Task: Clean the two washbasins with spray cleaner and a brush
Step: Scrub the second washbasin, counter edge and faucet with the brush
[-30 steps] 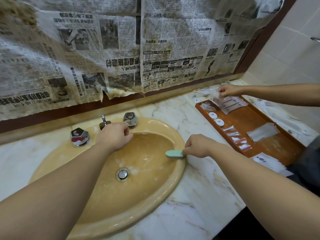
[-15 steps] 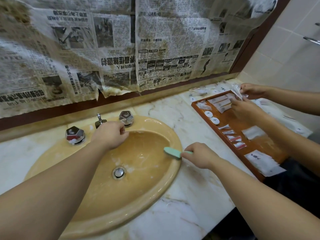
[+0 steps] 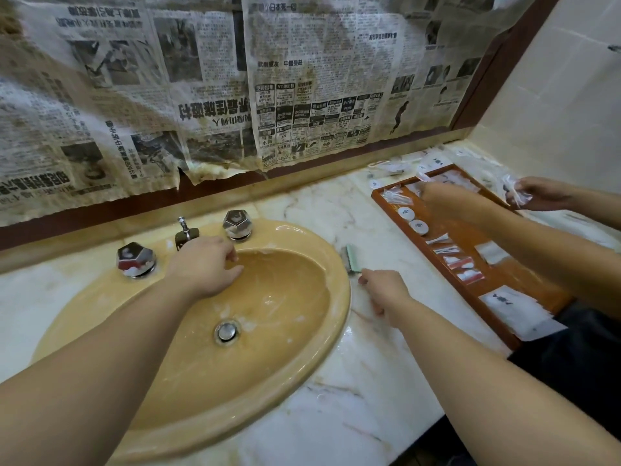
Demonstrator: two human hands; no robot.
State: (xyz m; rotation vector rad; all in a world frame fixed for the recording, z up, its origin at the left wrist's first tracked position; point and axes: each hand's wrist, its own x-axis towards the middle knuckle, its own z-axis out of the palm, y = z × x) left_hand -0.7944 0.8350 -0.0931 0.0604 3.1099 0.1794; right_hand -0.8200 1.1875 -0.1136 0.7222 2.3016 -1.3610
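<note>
From the head view, the left hand rests with loosely curled, empty fingers on the back rim of the yellow washbasin, just below the spout. The right hand pinches the handle of a green brush, whose head lies on the marble counter against the basin's right rim. Another person's hands sort packets over a wooden tray.

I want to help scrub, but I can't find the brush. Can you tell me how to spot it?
Find the big yellow washbasin sunk into the marble counter. Look just past its right rim, in front of the right hand. The brush is the small mint-green thing with bristles; everything else nearby is white packets in the wooden tray.
</note>
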